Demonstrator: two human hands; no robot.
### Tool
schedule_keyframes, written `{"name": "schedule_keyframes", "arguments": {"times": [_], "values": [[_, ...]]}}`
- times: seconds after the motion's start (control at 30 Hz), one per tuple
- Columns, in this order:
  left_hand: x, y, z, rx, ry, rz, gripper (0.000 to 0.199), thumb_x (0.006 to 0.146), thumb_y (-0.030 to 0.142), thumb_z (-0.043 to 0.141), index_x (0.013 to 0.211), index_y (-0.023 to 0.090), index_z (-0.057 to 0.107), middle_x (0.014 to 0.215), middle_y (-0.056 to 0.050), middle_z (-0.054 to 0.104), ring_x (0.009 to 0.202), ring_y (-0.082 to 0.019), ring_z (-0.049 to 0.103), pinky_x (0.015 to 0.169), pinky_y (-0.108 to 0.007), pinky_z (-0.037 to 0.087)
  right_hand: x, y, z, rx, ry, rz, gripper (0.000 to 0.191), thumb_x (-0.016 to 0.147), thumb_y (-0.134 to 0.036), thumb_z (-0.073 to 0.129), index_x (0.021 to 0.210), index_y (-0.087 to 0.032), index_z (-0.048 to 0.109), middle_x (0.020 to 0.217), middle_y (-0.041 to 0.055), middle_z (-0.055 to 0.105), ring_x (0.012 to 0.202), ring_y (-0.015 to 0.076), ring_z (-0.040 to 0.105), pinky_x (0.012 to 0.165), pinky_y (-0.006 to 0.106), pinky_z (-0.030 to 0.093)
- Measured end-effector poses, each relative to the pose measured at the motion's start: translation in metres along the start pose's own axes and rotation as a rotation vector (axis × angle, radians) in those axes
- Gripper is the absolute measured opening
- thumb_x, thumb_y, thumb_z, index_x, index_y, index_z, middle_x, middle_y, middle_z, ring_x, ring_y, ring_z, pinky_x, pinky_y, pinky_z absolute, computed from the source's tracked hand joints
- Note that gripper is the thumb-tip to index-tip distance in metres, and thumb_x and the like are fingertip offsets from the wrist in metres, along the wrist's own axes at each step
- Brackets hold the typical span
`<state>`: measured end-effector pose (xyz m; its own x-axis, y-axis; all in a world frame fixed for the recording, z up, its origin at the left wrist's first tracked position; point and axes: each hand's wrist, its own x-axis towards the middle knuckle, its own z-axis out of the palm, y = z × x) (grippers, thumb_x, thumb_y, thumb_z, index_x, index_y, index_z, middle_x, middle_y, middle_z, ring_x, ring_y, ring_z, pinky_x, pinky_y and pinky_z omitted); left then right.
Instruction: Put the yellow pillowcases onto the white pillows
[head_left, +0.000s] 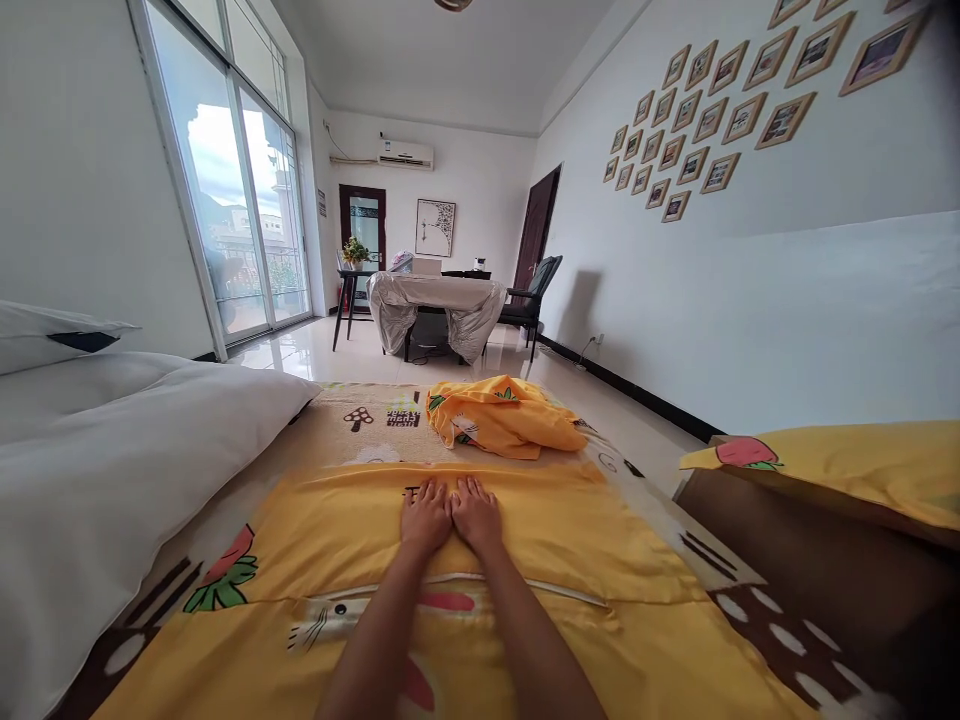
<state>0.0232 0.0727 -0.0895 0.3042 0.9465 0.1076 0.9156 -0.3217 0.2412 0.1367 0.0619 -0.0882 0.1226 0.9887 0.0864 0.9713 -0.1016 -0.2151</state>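
Note:
A yellow pillowcase (322, 520) with rabbit and strawberry prints lies spread flat in front of me. Across its middle runs a slit with a pale edge (559, 592), perhaps a zip. My left hand (427, 517) rests palm down on the part beyond the slit, fingers stretched out. Beside it, thumbs close together, my right hand (478, 515) lies flat on the same cloth, also open. Just past my fingertips sits a crumpled yellow cloth (517, 418) with similar prints.
Beneath everything is a beige and brown patterned blanket (334, 425). White pillows (195, 450) are on the left. More yellow printed fabric (847, 460) lies over a brown surface on the right. Farther back stand a covered table (435, 290) and a black chair (536, 290).

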Motion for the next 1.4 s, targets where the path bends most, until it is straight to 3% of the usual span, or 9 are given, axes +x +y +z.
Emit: {"name": "schedule_keyframes", "arguments": {"times": [0.3,0.5,0.63,0.8,0.9,0.97,1.2,1.3,1.4], "values": [[-0.005,-0.023,-0.008,0.019,0.018,-0.022,0.052,0.093,0.043,0.025,0.136,0.022,0.045,0.148,-0.008,0.037,0.137,-0.023,0.03,0.11,-0.049,0.022,-0.007,0.029,-0.01,-0.039,0.013,0.109,0.058,0.093,-0.046,0.021,0.14,-0.016,0.039,0.149,0.0109,0.034,0.136,0.0227,0.027,0.107,0.042,0.019],[-0.022,-0.101,-0.035,0.091,-0.001,-0.165,0.052,0.093,0.043,0.022,0.139,0.027,0.039,0.152,-0.002,0.029,0.14,-0.019,0.024,0.112,-0.046,0.021,-0.028,0.112,-0.03,-0.13,0.05,0.249,0.056,0.093,-0.044,0.022,0.138,-0.017,0.042,0.146,0.01,0.037,0.135,0.0227,0.029,0.106,0.043,0.022],[-0.046,-0.161,-0.06,0.169,0.032,-0.355,0.055,0.093,0.039,0.02,0.14,0.017,0.038,0.149,-0.012,0.034,0.138,-0.027,0.029,0.107,-0.055,0.024,-0.048,0.171,-0.049,-0.219,0.109,0.329,0.054,0.093,-0.039,0.026,0.14,-0.016,0.038,0.149,0.011,0.032,0.138,0.0232,0.021,0.109,0.045,0.016],[-0.074,-0.201,-0.084,0.226,0.077,-0.354,0.052,0.091,0.032,0.021,0.132,0.013,0.048,0.142,-0.013,0.045,0.133,-0.026,0.036,0.104,-0.05,0.031,-0.063,0.204,-0.07,-0.275,0.143,0.368,0.053,0.092,-0.036,0.028,0.138,-0.014,0.04,0.148,0.0142,0.033,0.138,0.025,0.025,0.107,0.047,0.02],[-0.079,-0.188,-0.093,0.26,0.136,-0.28,0.053,0.09,0.028,0.022,0.134,0.009,0.045,0.145,-0.016,0.04,0.137,-0.028,0.03,0.108,-0.051,0.025,-0.066,0.194,-0.077,-0.278,0.152,0.309,0.052,0.091,-0.032,0.027,0.138,-0.011,0.04,0.149,0.0169,0.03,0.139,0.0253,0.022,0.108,0.047,0.017],[-0.074,-0.159,-0.093,0.261,0.143,-0.189,0.054,0.089,0.026,0.024,0.137,0.007,0.041,0.147,-0.015,0.036,0.138,-0.027,0.027,0.11,-0.048,0.021,-0.064,0.168,-0.076,-0.262,0.137,0.232,0.052,0.09,-0.027,0.028,0.138,-0.009,0.04,0.15,0.0174,0.028,0.139,0.0247,0.021,0.109,0.046,0.015],[-0.058,-0.01,-0.034,0.107,-0.032,0.259,0.054,0.087,0.023,0.033,0.14,0.015,0.039,0.148,-0.007,0.037,0.138,-0.018,0.029,0.111,-0.034,0.024,-0.064,0.011,-0.029,-0.102,-0.026,-0.134,0.053,0.092,-0.031,0.027,0.141,-0.017,0.037,0.149,0.0077,0.034,0.137,0.0196,0.028,0.108,0.037,0.021],[-0.065,0.002,-0.018,0.047,-0.067,0.349,0.052,0.092,0.024,0.025,0.142,0.018,0.035,0.149,-0.003,0.034,0.139,-0.015,0.027,0.113,-0.032,0.02,-0.068,-0.008,-0.017,-0.051,-0.051,-0.17,0.052,0.095,-0.032,0.02,0.143,-0.018,0.034,0.15,0.0055,0.031,0.138,0.0172,0.025,0.11,0.035,0.019],[-0.068,-0.022,-0.021,0.015,-0.082,0.348,0.05,0.095,0.04,0.024,0.142,0.026,0.034,0.152,-0.002,0.029,0.14,-0.017,0.024,0.114,-0.038,0.018,-0.066,0.016,-0.018,-0.007,-0.074,-0.168,0.056,0.094,-0.047,0.024,0.145,-0.024,0.03,0.153,0.0032,0.025,0.14,0.0183,0.021,0.112,0.038,0.013]]}}
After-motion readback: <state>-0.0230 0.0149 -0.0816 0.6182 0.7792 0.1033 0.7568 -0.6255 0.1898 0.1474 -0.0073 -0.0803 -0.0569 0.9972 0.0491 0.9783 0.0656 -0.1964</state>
